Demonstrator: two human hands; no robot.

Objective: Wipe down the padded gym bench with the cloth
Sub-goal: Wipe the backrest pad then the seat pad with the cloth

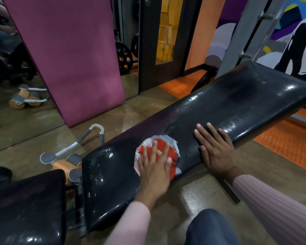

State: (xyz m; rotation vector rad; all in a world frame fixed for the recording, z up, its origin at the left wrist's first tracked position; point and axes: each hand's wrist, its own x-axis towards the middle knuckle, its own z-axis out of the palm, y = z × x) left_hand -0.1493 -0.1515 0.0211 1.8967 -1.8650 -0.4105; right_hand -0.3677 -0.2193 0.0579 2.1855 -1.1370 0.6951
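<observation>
A long black padded bench (233, 105) runs from the lower left to the upper right, its glossy surface streaked with wet marks. A red and white cloth (173, 147) lies bunched on the pad near its middle. My left hand (155, 165) presses flat on the cloth with straight, spread fingers. My right hand (215, 147) rests flat on the bare pad just right of the cloth, fingers straight, near the bench's front edge.
A second black seat pad (25, 206) sits at the lower left. An orange and grey ab roller frame (69, 156) lies on the floor behind the bench. A purple mat (69, 55) leans against a mirror. My knee (212, 227) is at the bottom.
</observation>
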